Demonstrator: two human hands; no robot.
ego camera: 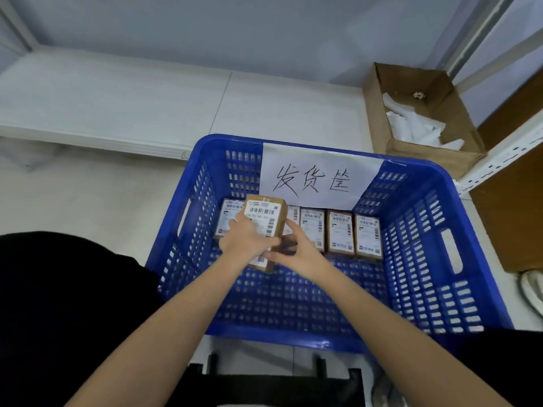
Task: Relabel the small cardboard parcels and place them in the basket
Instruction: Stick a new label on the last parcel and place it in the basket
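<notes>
Both hands hold one parcel point(266, 218) over the basket point(440, 259), near its far-left corner: left hand point(245, 240) grips the labelled face, right hand point(296, 251) pinches its side. It looks light, stiff and boxy, so hold the bare cardboard sides.

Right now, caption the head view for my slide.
Both hands, left and right, lower a labelled parcel into the blue basket beside a row of parcels.

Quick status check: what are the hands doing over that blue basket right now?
Left hand and right hand both grip one labelled parcel, held above the basket floor. Row of parcels lies along the far wall. Nothing blocking the drop.
</notes>
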